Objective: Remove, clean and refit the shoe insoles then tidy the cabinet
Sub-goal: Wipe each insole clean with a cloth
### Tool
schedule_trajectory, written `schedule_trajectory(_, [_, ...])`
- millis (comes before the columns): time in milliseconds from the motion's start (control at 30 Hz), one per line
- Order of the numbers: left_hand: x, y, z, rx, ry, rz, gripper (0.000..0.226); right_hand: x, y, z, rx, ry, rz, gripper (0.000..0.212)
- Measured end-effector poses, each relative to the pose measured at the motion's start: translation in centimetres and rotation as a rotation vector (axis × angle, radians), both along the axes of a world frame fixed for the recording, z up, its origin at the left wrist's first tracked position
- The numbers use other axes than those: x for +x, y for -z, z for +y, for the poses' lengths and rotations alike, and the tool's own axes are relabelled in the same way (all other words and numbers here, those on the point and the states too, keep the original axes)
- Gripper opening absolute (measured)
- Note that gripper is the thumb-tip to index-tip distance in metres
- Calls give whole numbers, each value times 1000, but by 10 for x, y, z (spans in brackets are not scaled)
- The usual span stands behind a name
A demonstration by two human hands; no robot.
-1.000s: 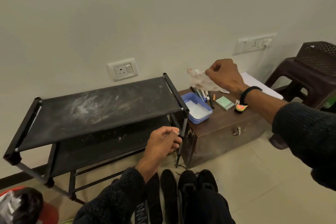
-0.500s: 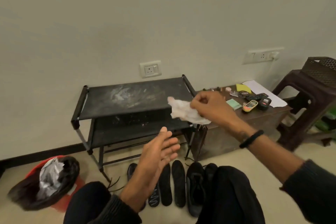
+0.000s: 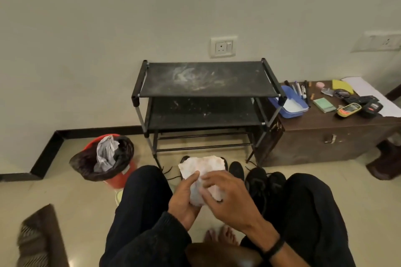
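A white wet wipe [image 3: 201, 170] is spread between both hands, above my knees. My left hand [image 3: 184, 198] cradles it from below with the thumb curled over its left edge. My right hand [image 3: 225, 195] lies on top, fingers pressing and pinching the wipe. Behind the wipe, on the floor, lie a black insole [image 3: 236, 170] and a pair of black shoes [image 3: 265, 182]; other insoles are hidden by the wipe. The black shoe rack [image 3: 206, 93] stands against the wall, its dusty shelves bare.
A red bin with a black liner [image 3: 104, 158] stands left of the rack. On the right, a brown wooden chest [image 3: 325, 134] carries a blue tray [image 3: 288, 104], pens and small items. A brown stool [image 3: 386, 162] is at the far right; a mat [image 3: 39, 238] lies lower left.
I have drawn back from the rack. My right hand brought the wipe down from near the chest to my lap, and my left hand left the rack post and took hold of the wipe.
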State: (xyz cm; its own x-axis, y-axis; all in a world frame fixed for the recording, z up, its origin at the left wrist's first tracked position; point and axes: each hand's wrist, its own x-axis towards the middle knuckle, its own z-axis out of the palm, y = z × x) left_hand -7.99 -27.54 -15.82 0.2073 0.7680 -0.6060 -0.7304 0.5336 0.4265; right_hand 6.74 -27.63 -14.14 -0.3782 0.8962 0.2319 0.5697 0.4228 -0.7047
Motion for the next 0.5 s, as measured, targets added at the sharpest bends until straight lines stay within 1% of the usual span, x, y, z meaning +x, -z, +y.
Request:
schedule_trajectory(67, [1,8,4,18,10,-18,40,11,10,6,-28,219,103,20])
schedule_trajectory(133, [3,13,10,48,26,-48,42,25,19,15,-180,395,219,28])
schedule_trajectory(167, [5,13,12,59,38,-59,42,31,21,19,-312,442,283,36])
schedule_trajectory(233, [8,16,13,92,84,-51,43,39,25,25,-634,471,500,53])
schedule_trajectory(267, [8,19,13,103,110,-39,44,42,27,27,-782,475,608,58])
schedule_trajectory(300, [9,21,13,104,129,-27,45,43,27,28,-885,471,678,57])
schedule_trajectory(333, [8,25,14,95,145,-10,46,44,27,29,-931,472,705,53])
schedule_trajectory(433, [4,38,19,71,138,37,50,46,33,33,-942,504,732,40])
schedule_trajectory(500, [2,46,22,85,131,112,51,47,38,36,-946,528,791,41])
